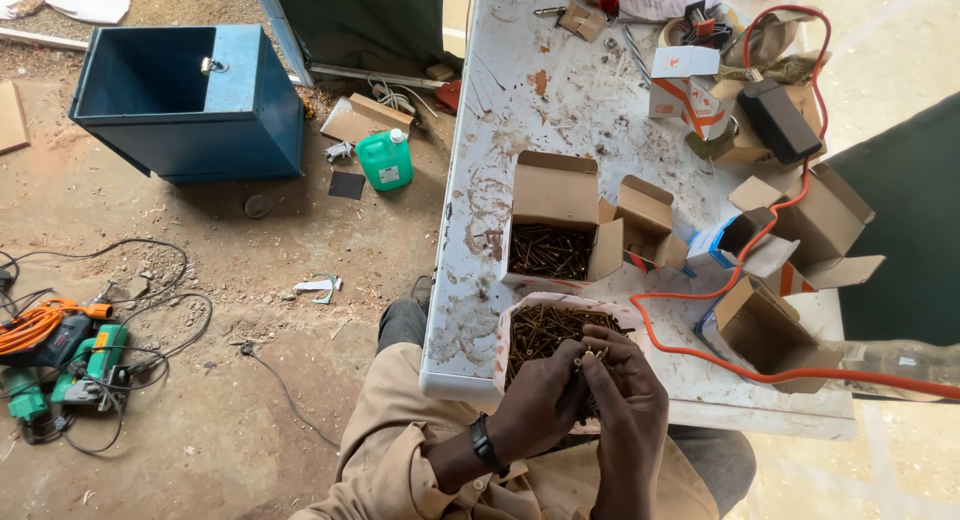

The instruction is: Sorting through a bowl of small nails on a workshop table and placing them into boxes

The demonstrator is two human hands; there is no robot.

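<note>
- Screws (590,356): a small bunch of brass-coloured screws is pinched between the fingertips of both hands, just above the near edge of the bench (480,280).
- Their long axes point roughly away from the person, tips up toward the boxes.
- Left hand (545,400) is closed around the lower part of the bunch; a dark wristband sits on that wrist.
- Right hand (625,390) curls over from the right, its fingertips narrowed on the screw heads; both hands touch each other.
- Directly beyond the hands lies an open bag of screws (545,330), closest to the left hand.
- Further back stands an open cardboard box of screws (550,250).
- An orange cable (700,355) runs just right of the right hand.
</note>
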